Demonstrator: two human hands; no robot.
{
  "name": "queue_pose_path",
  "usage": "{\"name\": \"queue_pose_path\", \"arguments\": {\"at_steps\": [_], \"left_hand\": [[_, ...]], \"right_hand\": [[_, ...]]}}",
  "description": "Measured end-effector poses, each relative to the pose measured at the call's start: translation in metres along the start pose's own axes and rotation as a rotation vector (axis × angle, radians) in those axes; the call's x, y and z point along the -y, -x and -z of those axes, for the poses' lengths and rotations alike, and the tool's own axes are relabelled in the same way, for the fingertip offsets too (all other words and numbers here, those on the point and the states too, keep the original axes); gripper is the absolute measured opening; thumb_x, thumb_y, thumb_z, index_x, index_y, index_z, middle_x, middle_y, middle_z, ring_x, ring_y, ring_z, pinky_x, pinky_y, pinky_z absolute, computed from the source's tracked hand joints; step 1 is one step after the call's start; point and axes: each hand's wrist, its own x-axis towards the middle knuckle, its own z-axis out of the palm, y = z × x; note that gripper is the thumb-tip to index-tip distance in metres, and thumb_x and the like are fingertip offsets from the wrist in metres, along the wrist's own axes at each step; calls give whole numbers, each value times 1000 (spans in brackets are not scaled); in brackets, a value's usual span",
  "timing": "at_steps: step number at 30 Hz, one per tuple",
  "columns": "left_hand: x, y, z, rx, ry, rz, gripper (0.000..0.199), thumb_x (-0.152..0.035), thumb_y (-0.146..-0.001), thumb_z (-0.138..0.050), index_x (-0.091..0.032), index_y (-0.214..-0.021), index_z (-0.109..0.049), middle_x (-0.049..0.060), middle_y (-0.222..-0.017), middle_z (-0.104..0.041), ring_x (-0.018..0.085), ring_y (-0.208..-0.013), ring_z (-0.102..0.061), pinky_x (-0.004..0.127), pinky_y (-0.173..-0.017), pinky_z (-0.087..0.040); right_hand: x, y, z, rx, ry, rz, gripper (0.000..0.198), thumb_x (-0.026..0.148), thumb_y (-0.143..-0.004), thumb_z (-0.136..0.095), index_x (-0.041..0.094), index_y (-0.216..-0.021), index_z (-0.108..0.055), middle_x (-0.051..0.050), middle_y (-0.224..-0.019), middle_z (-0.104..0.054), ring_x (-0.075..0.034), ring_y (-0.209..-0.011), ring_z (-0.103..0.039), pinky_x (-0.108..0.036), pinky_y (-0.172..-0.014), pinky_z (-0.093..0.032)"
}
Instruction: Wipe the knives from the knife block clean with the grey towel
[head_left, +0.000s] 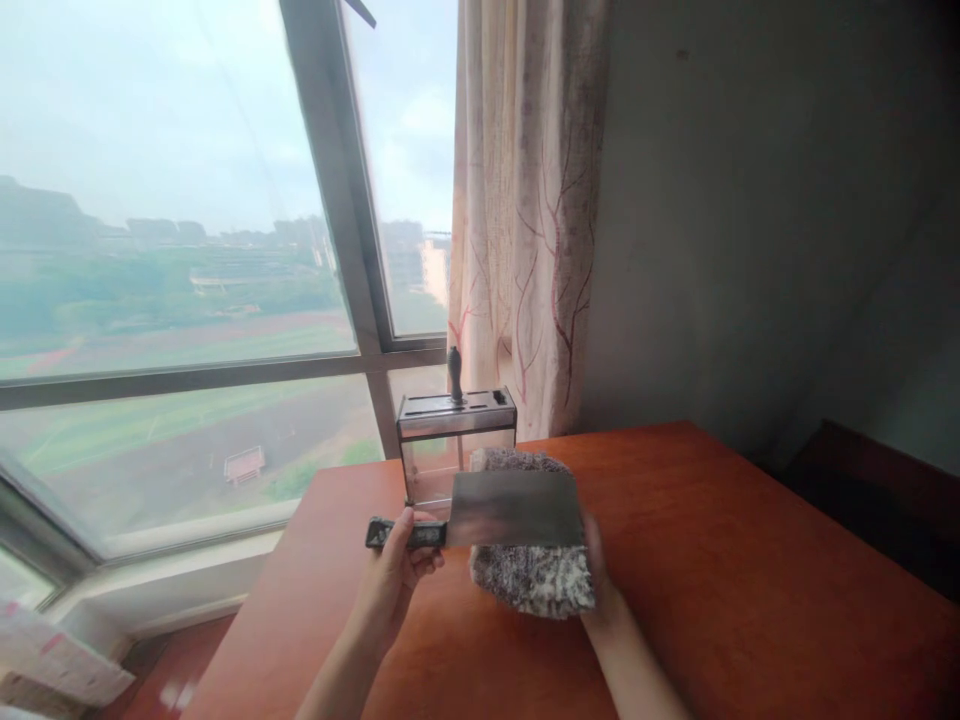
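Your left hand (394, 570) is gripping the cleaver (517, 510): its fingers are clamping around the black handle (431, 534), thumb lying along the upper side. Your right hand (606, 590) is holding up the fluffy gray-and-white cloth (532, 582) at its right-hand side; those fingers are mostly hiding behind the cloth and blade, so how far they are closing cannot be told. The cleaver is lying level in front of you, handle pointing left, its broad gray blade crossing the cloth, which is showing above and below it. Pale marks are showing on the handle, but they are too small to read.

Just beyond, a knife block (420, 408) with a metal top and see-through front is standing on the bench, and a second black handle (454, 375) is rising upright from its top. Under everything, the bench (720, 570) is spreading out in smooth reddish-brown, its surface glossing faintly.

Around you, a pale curtain (555, 200) with reddish branch patterns is hanging behind the knife block. On the left, a large window (187, 250) is letting in hazy daylight and looking down on a green field, with its gray frame (345, 200) crossing the view. On the right, a plain gray wall (727, 220) is falling into shadow.
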Motion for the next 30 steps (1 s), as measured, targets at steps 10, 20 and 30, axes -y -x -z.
{"name": "queue_pose_path", "arguments": {"at_steps": [10,20,30], "left_hand": [[2,-1,4,-134,71,-35,32,-43,-66,-73,-14,-74,-64,3,-62,-69,12,-49,-60,21,-49,-47],[-1,11,5,61,29,-59,27,-41,-75,-67,-14,-79,-67,2,-61,-64,14,-55,-58,23,-54,-44],[-8,11,12,180,26,112,27,-42,-78,-65,-18,-91,-67,8,-90,-72,25,-83,-69,30,-71,-50]], "right_hand": [[13,-8,1,65,-240,-130,53,60,-81,-49,25,-118,-62,-7,-105,-73,-29,-108,-62,-52,-98,-42],[4,-9,-6,-59,97,-59,39,45,-83,-54,17,-106,-67,-5,-78,-75,-26,-79,-71,-42,-73,-56],[6,-16,-1,-176,128,75,41,38,-77,-63,13,-111,-65,-6,-85,-75,-28,-82,-70,-45,-79,-54]]}}
